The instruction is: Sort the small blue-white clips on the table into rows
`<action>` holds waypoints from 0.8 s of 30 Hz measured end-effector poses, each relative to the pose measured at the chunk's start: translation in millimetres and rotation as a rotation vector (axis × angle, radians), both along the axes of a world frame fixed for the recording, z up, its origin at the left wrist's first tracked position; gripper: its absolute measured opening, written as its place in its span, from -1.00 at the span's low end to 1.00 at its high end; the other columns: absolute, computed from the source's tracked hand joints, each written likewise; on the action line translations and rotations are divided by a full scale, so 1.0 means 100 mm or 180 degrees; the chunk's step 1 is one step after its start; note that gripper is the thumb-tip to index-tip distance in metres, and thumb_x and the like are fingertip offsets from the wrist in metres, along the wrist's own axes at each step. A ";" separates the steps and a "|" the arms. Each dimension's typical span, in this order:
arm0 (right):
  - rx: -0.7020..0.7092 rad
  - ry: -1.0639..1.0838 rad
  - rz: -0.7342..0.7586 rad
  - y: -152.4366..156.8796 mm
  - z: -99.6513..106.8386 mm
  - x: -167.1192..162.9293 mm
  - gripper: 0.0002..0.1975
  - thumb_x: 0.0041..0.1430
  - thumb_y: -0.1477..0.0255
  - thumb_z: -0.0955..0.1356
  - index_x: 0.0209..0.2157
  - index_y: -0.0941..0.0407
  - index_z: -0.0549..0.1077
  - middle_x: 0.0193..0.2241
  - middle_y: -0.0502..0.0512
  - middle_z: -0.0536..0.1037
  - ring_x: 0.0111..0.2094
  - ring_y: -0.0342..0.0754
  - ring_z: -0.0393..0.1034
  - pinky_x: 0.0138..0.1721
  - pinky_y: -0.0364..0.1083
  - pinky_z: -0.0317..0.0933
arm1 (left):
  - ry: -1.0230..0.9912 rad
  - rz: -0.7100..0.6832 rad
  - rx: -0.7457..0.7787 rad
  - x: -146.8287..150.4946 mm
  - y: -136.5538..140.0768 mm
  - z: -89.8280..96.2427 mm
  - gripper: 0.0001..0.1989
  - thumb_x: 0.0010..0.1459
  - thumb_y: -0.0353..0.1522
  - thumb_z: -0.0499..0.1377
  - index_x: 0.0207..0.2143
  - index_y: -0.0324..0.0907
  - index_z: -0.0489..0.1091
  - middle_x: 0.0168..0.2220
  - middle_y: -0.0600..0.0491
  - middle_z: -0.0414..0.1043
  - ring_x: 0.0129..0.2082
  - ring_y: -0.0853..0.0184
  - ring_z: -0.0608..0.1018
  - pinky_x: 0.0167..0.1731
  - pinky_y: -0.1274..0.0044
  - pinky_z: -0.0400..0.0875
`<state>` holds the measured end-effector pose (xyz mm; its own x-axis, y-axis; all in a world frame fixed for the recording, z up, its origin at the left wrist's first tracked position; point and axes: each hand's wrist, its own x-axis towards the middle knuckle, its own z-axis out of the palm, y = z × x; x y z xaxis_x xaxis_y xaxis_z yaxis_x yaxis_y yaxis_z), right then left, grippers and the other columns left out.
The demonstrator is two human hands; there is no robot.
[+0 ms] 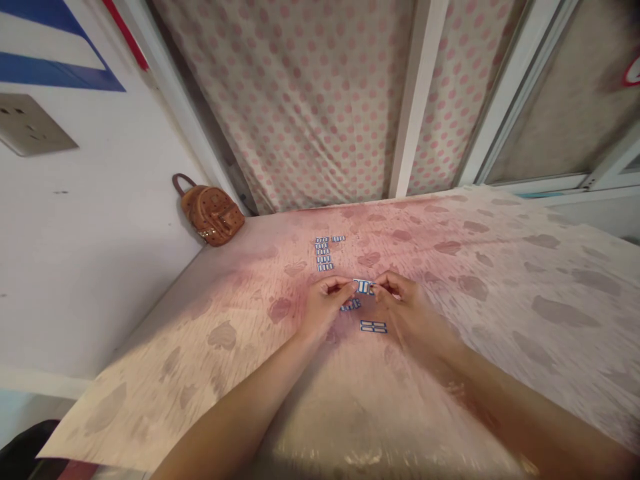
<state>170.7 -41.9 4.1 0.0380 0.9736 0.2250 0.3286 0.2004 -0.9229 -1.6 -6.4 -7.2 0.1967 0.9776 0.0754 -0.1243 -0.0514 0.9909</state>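
Between my two hands, above the table, is a small flat blue-and-white piece point(364, 287) with upright rectangular panels. My left hand point(327, 303) pinches its left end between thumb and fingers. Its right end is gripped the same way by my right hand point(400, 297). Just below the left fingertips lies a similar blue-edged piece point(354, 304), partly covered by the hand. Nearer to me, another flat piece with long pale bars point(373, 327) rests on the cloth. Further off, several like pieces point(324, 253) lie stacked in a column, with one more point(339, 238) beside its top.
A patterned pinkish tablecloth point(500, 320) covers the table. At the back left, a small brown backpack-shaped bag point(213, 215) leans by the white wall point(100, 220). Behind the table hangs a dotted curtain point(320, 100) beside white frame posts point(417, 100).
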 end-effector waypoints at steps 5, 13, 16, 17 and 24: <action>-0.0019 -0.0046 0.0132 0.03 -0.01 0.04 -0.79 0.20 0.30 0.29 -0.46 0.09 0.38 -0.53 -0.04 0.38 -0.45 -0.09 0.25 -0.41 -0.10 0.08 | 0.0295 0.0053 0.0455 -0.05 0.05 0.02 -0.78 0.08 -0.22 0.34 -0.40 -0.21 0.53 -0.44 0.05 0.49 -0.46 0.39 0.46 -0.42 0.57 0.33; -0.0056 -0.0003 0.0220 0.04 -0.02 0.07 -0.81 0.20 0.33 0.29 -0.47 0.09 0.36 -0.54 -0.06 0.36 -0.47 -0.10 0.25 -0.41 -0.10 0.09 | 0.0414 -0.0091 0.0482 -0.06 0.08 0.03 -0.80 0.08 -0.26 0.34 -0.43 -0.22 0.51 -0.48 0.06 0.48 -0.48 0.39 0.47 -0.44 0.58 0.32; -0.0047 0.0056 0.0220 0.06 -0.06 0.08 -0.80 0.22 0.32 0.30 -0.46 0.09 0.37 -0.52 -0.04 0.41 -0.47 -0.10 0.29 -0.42 -0.10 0.10 | 0.0395 -0.0073 0.0452 -0.06 0.09 0.02 -0.80 0.10 -0.25 0.33 -0.42 -0.22 0.52 -0.51 0.09 0.45 -0.51 0.41 0.45 -0.46 0.59 0.31; -0.0042 0.0074 0.0209 0.07 -0.07 0.08 -0.80 0.22 0.31 0.30 -0.45 0.08 0.37 -0.52 -0.04 0.41 -0.48 -0.10 0.29 -0.43 -0.11 0.10 | 0.0394 -0.0074 0.0457 -0.06 0.09 0.02 -0.80 0.10 -0.25 0.33 -0.40 -0.22 0.52 -0.51 0.08 0.46 -0.51 0.41 0.46 -0.47 0.59 0.31; 0.0097 -0.0080 0.0118 0.06 -0.09 0.08 -0.82 0.23 0.34 0.29 -0.43 0.08 0.41 -0.52 -0.03 0.45 -0.46 -0.09 0.34 -0.40 -0.11 0.14 | 0.0619 -0.0047 0.0773 -0.05 0.04 0.05 -0.86 0.17 -0.29 0.29 -0.28 -0.16 0.58 -0.26 -0.01 0.59 -0.29 0.28 0.59 -0.27 0.50 0.46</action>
